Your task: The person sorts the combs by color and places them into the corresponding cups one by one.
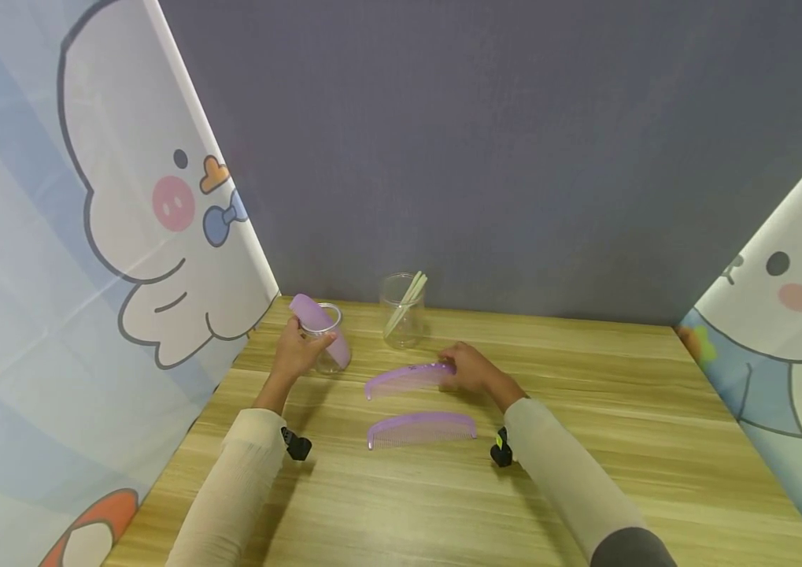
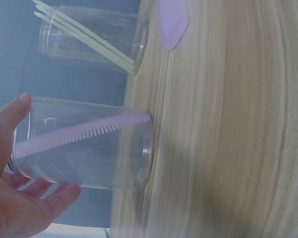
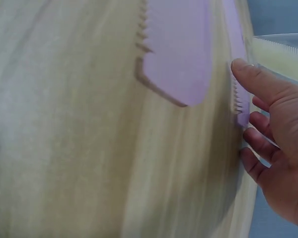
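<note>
At the table's left my left hand [image 1: 299,352] grips a clear jar [image 1: 328,364] near its rim, thumb on one side and fingers on the other. A purple comb [image 2: 84,133] leans inside that jar, its upper end sticking out past the rim. My right hand [image 1: 470,368] pinches the right end of a second purple comb [image 1: 404,380], which lies flat or nearly so on the table. In the right wrist view the thumb is on this comb [image 3: 237,47], the other fingers beyond it. A third purple comb [image 1: 422,429] lies nearer, untouched.
Behind the combs stands another clear jar [image 1: 401,335] holding pale yellow-green combs [image 1: 406,303] that lean to one side. A dark grey panel [image 1: 486,157] rises at the wooden table's [image 1: 585,394] back edge. Printed cloths [image 1: 32,315] hang at both sides.
</note>
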`<action>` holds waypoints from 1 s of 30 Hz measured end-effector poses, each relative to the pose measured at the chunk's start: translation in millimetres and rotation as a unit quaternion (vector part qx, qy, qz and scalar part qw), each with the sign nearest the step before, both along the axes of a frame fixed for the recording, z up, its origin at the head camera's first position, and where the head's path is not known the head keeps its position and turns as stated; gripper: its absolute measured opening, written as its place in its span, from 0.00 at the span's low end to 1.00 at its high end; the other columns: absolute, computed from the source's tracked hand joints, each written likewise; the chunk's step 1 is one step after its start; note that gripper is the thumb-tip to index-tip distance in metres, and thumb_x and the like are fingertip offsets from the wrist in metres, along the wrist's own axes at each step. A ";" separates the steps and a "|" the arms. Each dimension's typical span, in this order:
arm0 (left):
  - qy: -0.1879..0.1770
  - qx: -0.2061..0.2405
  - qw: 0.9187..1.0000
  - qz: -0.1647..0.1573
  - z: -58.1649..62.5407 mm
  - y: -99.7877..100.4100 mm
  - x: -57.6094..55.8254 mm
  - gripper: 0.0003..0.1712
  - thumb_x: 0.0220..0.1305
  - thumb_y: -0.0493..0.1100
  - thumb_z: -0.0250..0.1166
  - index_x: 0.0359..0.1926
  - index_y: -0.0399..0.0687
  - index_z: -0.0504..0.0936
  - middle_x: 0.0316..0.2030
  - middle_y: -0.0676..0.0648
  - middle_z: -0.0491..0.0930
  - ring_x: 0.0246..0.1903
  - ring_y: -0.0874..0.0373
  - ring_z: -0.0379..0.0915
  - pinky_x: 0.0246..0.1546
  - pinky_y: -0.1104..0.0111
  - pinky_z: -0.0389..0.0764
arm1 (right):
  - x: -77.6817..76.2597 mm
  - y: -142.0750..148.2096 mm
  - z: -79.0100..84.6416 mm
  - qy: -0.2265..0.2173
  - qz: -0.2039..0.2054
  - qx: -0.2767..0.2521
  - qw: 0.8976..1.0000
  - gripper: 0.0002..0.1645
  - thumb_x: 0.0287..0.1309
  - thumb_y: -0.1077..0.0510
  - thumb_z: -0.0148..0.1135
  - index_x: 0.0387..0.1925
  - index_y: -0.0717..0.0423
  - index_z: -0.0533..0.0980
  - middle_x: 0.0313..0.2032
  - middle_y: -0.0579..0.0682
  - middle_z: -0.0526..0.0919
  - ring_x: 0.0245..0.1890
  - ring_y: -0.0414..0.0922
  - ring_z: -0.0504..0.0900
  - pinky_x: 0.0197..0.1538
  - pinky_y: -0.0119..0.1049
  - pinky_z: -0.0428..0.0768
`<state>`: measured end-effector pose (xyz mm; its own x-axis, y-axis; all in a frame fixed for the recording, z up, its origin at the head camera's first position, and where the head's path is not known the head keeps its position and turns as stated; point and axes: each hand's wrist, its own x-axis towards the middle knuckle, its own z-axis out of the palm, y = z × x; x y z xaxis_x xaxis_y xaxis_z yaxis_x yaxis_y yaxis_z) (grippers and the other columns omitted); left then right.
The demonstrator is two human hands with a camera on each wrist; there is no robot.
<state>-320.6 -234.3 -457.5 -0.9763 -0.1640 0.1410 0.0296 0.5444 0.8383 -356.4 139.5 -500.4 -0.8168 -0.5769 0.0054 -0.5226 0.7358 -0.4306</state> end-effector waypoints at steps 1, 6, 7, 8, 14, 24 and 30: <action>-0.001 0.001 1.000 -0.001 0.1 0.1 0.2 0.45 0.61 0.53 0.73 0.69 0.32 0.63 0.59 0.31 0.74 0.56 0.38 0.72 0.55 0.48 0.76 | 0.2 0.4 -1.4 0.000 -0.001 0.001 1.000 0.33 0.54 0.49 0.76 0.58 0.60 0.79 0.54 0.58 0.79 0.55 0.54 0.77 0.61 0.51 0.77; -0.001 0.004 1.000 -0.004 0.8 -0.3 0.8 0.46 0.61 0.53 0.73 0.69 0.32 0.62 0.60 0.31 0.74 0.58 0.37 0.72 0.57 0.46 0.76 | 1.4 1.6 -5.3 -0.003 -0.004 -0.014 1.000 0.32 0.54 0.50 0.75 0.58 0.60 0.80 0.53 0.58 0.79 0.54 0.54 0.77 0.61 0.51 0.77; -0.002 0.003 1.000 -0.004 0.9 -0.6 0.8 0.46 0.61 0.53 0.73 0.69 0.32 0.62 0.60 0.31 0.73 0.59 0.37 0.72 0.58 0.46 0.76 | 1.4 2.0 -5.7 -0.004 -0.005 -0.019 1.000 0.32 0.54 0.50 0.75 0.58 0.61 0.80 0.54 0.58 0.79 0.54 0.54 0.77 0.61 0.51 0.77; 0.000 0.005 1.000 -0.005 0.9 -0.8 0.5 0.46 0.61 0.53 0.73 0.69 0.32 0.62 0.61 0.31 0.73 0.59 0.37 0.72 0.58 0.46 0.76 | 1.2 2.3 -6.1 -0.004 -0.005 -0.023 1.000 0.32 0.54 0.50 0.76 0.58 0.61 0.80 0.53 0.59 0.79 0.54 0.54 0.77 0.61 0.50 0.77; 0.009 0.004 1.000 -0.006 0.3 -0.7 -0.6 0.45 0.61 0.53 0.73 0.68 0.32 0.63 0.60 0.31 0.74 0.61 0.36 0.72 0.59 0.46 0.76 | -0.9 4.4 -9.8 0.004 -0.005 -0.039 0.999 0.30 0.54 0.51 0.77 0.55 0.61 0.82 0.49 0.56 0.81 0.48 0.50 0.78 0.55 0.46 0.79; 0.006 -0.008 1.000 -0.002 -0.5 0.1 1.3 0.44 0.62 0.53 0.73 0.67 0.30 0.64 0.59 0.30 0.75 0.59 0.36 0.73 0.58 0.46 0.76 | -1.5 7.6 -9.5 -0.017 -0.022 -0.081 0.996 0.28 0.51 0.53 0.79 0.52 0.61 0.82 0.44 0.53 0.86 0.42 0.45 0.80 0.50 0.42 0.80; 0.009 -0.023 1.000 0.001 1.1 -0.2 1.8 0.44 0.62 0.53 0.73 0.67 0.30 0.64 0.59 0.30 0.74 0.61 0.35 0.72 0.62 0.44 0.74 | -2.5 10.9 -9.7 -0.036 -0.024 -0.079 0.996 0.30 0.54 0.53 0.78 0.55 0.63 0.80 0.44 0.53 0.86 0.41 0.42 0.80 0.47 0.39 0.80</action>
<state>-318.9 -234.4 -456.4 -0.9730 -0.1598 0.1668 0.0437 0.5819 0.8121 -358.9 150.5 -510.1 -0.8448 -0.5340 0.0335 -0.4523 0.6793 -0.5778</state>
